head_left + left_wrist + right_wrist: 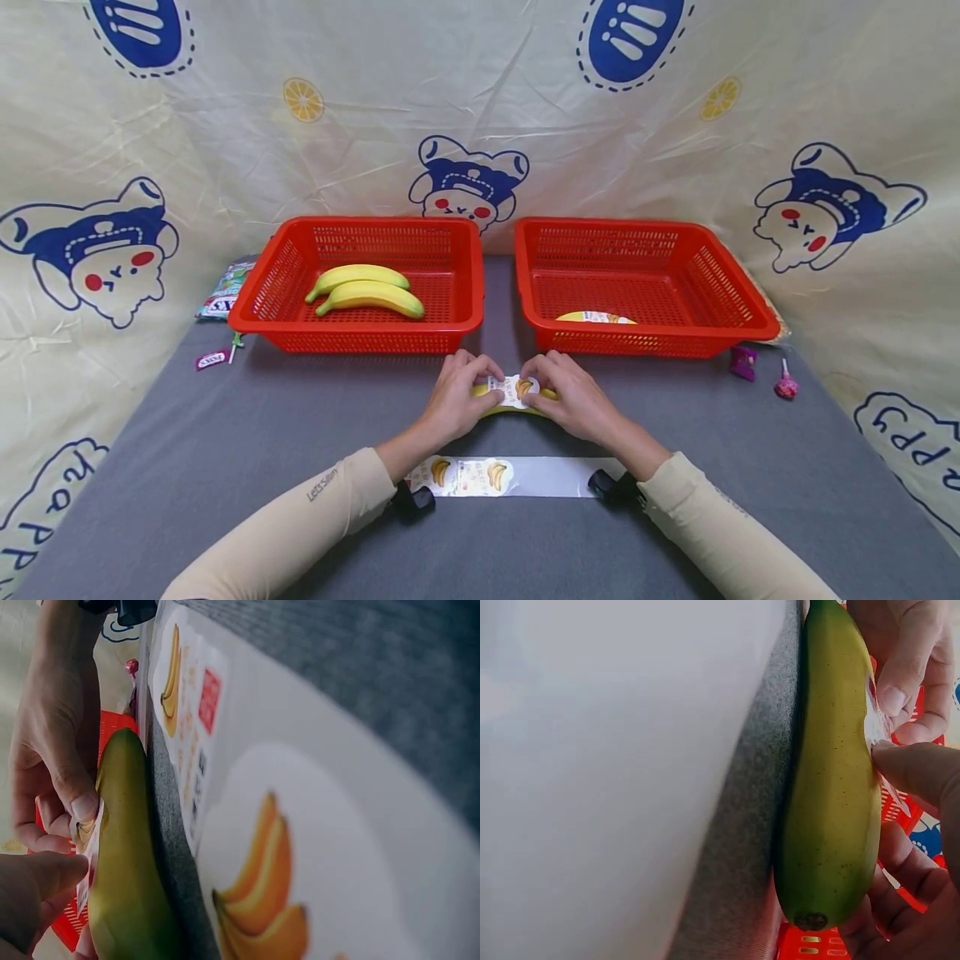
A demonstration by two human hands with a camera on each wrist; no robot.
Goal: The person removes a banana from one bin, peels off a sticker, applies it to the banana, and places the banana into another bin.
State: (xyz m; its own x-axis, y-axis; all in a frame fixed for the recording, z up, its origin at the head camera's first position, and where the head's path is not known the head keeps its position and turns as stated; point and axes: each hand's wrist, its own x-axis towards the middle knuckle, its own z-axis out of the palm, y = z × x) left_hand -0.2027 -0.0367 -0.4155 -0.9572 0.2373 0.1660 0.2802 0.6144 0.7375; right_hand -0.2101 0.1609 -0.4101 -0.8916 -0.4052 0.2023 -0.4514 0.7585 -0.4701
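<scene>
A yellow-green banana [491, 408] lies on the grey table just in front of the two baskets, and both hands grip it. My left hand [486, 382] holds its left part and my right hand [537, 379] its right part. A white banana sticker [517, 388] sits across its top between the fingertips. In the left wrist view my left thumb [45, 877] meets the sticker [87, 847] on the banana [124, 855], and a fingertip of my right hand [79, 802] presses it. In the right wrist view my right thumb [919, 769] touches the sticker's edge [874, 724], with fingers curled under the banana [832, 787].
A sticker strip [517, 477] with two banana stickers lies between my wrists. The left red basket [285, 321] holds two bananas [367, 292]. The right red basket [675, 342] holds one labelled banana [594, 317]. A snack packet [223, 290], candies [212, 360] and a lollipop [785, 385] lie at the table's sides.
</scene>
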